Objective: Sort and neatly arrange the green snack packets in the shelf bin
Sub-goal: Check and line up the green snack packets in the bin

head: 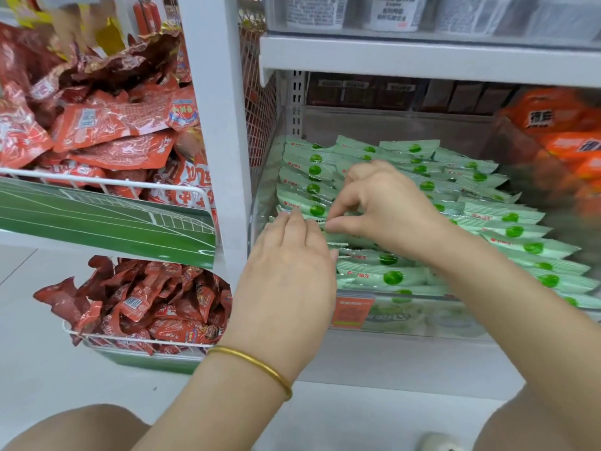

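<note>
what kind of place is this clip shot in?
Likely a convenience store: a bin of green packets with an orange price tag in front, wire baskets heaped with red packets, labelled tubs on the shelf above.

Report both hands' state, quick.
Left hand: open, fingers resting on the green packets.
Right hand: pinching one of them.

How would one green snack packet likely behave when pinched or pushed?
Probably light and floppy: the green snack packets are thin, flat pouches. The glossy film shows glare, so likely slippery; overlapped rows may slide together. The right hand pinches one by its edge.
</note>
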